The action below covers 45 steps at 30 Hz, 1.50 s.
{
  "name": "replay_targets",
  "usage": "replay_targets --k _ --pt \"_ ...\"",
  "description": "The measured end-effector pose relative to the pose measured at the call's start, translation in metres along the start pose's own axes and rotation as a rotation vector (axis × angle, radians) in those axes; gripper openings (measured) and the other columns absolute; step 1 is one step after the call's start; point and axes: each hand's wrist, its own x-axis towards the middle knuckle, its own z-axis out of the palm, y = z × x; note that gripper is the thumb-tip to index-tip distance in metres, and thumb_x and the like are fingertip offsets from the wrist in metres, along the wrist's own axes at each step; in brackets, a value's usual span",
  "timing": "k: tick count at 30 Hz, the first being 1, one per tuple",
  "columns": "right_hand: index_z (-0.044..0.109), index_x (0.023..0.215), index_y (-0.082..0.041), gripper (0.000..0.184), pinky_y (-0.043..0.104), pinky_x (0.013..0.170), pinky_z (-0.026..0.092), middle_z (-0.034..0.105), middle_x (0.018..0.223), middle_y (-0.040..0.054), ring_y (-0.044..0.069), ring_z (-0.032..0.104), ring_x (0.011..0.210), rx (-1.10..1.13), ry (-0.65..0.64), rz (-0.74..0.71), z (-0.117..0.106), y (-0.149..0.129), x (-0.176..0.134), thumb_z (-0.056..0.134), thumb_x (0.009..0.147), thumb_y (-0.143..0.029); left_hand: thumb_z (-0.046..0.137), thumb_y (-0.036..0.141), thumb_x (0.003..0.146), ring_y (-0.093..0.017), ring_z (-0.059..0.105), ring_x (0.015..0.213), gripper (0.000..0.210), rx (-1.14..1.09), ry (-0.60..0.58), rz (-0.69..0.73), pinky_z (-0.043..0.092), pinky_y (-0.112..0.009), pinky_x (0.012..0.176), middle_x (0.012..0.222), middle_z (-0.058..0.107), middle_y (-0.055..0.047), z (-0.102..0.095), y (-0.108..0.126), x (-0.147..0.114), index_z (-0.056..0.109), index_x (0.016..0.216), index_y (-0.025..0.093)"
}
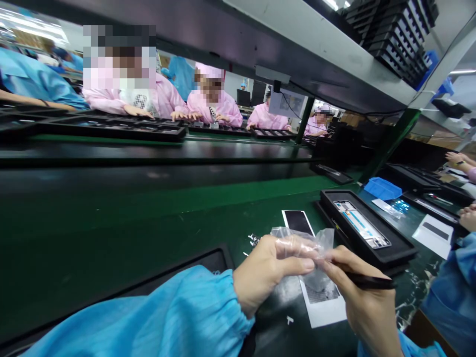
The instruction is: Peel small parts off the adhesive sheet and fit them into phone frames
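Note:
My left hand [269, 267] is closed on a clear plastic bag [323, 240], its thumb pressed along the crumpled film. The fingertips of my right hand [366, 292] meet the bag's right side. A slim black tool [372, 281] lies across that hand, held in its grip; its tip is hidden, so I cannot tell its exact kind. Under the bag lies a white sheet [327, 312] with a dark grey patch. Behind my hands is another white-edged sheet with a black rectangle [297, 222].
On the right, a black tray [403, 250] holds a phone frame [360, 223] with blue strips. Beyond it sits a blue bin [383, 188]. White scraps [290, 321] litter the green bench. A co-worker's blue sleeve [453, 292] is at far right. Overhead runs a shelf [297, 54].

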Motion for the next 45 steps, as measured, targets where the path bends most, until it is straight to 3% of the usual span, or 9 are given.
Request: replay_targets --k 8,17,25,28,32,38,40,42,45 --pt "0.069 0.07 -0.022 0.005 0.015 0.04 0.038 0.06 0.06 -0.0007 0.008 0.052 0.048 0.061 0.097 0.047 0.005 0.005 0.0 0.069 0.074 -0.024 0.064 0.02 0.066 -0.02 0.057 0.089 0.014 0.056 0.049 0.054 0.04 -0.025 0.085 0.082 0.065 -0.004 0.0 0.002 -0.004 0.077 0.068 0.021" --pt "0.069 0.068 -0.02 0.008 0.015 0.035 0.03 0.058 0.056 -0.0008 0.005 0.041 0.04 0.123 0.092 0.11 0.004 0.003 -0.002 0.07 0.073 -0.026 0.063 0.019 0.065 -0.02 0.058 0.088 0.014 -0.012 -0.017 0.036 0.041 -0.026 0.085 0.079 0.066 -0.004 0.002 0.004 -0.004 0.077 0.065 0.019" --pt "0.069 0.067 -0.019 0.01 0.016 0.043 0.038 0.058 0.058 -0.0002 0.008 0.05 0.049 0.156 0.159 0.198 0.002 0.005 -0.003 0.073 0.069 -0.028 0.053 0.009 0.046 -0.024 0.06 0.097 0.033 -0.11 -0.008 -0.114 0.044 -0.03 0.09 0.085 0.071 -0.004 0.001 0.004 -0.004 0.077 0.068 0.017" --pt "0.068 0.067 -0.019 0.011 0.015 0.038 0.033 0.057 0.056 -0.0006 0.006 0.044 0.045 0.189 0.218 0.221 0.001 0.004 -0.002 0.074 0.067 -0.028 0.051 0.009 0.044 -0.027 0.061 0.102 0.043 -0.161 -0.093 -0.108 0.043 -0.033 0.096 0.086 0.073 -0.005 -0.006 0.005 -0.006 0.078 0.076 0.017" --pt "0.068 0.067 -0.021 0.011 0.015 0.034 0.026 0.055 0.053 -0.0015 0.004 0.037 0.04 0.238 0.258 0.234 0.0 0.0 -0.001 0.075 0.067 -0.029 0.045 0.006 0.047 -0.025 0.06 0.106 0.056 0.129 -0.199 -0.051 0.042 -0.033 0.097 0.1 0.072 -0.003 -0.016 0.014 -0.016 0.076 0.092 0.02" --pt "0.069 0.066 -0.022 0.009 0.013 0.035 0.025 0.054 0.052 -0.0017 0.003 0.035 0.041 0.288 0.249 0.259 0.002 -0.004 0.001 0.075 0.066 -0.029 0.041 0.0 0.07 -0.019 0.057 0.112 0.052 0.598 -0.156 0.305 0.04 -0.026 0.098 0.117 0.065 -0.003 -0.022 0.017 -0.032 0.072 0.104 0.024" --pt "0.07 0.067 -0.023 0.009 0.013 0.035 0.024 0.054 0.051 -0.0019 0.002 0.034 0.04 0.305 0.236 0.265 0.003 -0.006 0.001 0.075 0.066 -0.029 0.04 0.0 0.072 -0.018 0.062 0.102 0.049 0.612 -0.112 0.373 0.045 -0.025 0.091 0.11 0.068 -0.003 -0.02 0.013 -0.029 0.074 0.1 0.023" --pt "0.07 0.068 -0.022 0.009 0.012 0.035 0.025 0.055 0.052 -0.0011 0.002 0.036 0.041 0.316 0.212 0.271 0.003 -0.007 0.001 0.075 0.066 -0.03 0.046 0.004 0.072 -0.017 0.066 0.073 0.038 0.491 -0.045 0.359 0.051 -0.025 0.073 0.084 0.072 -0.005 -0.015 0.009 -0.022 0.077 0.088 0.019" --pt "0.072 0.071 -0.022 0.01 0.013 0.04 0.034 0.059 0.057 0.0014 0.006 0.048 0.047 0.326 0.152 0.284 0.003 -0.01 0.001 0.076 0.065 -0.029 0.06 0.018 0.07 -0.011 0.052 0.043 0.017 0.251 0.028 0.13 0.045 -0.022 0.046 0.05 0.059 -0.001 -0.004 0.005 -0.009 0.075 0.075 0.013"
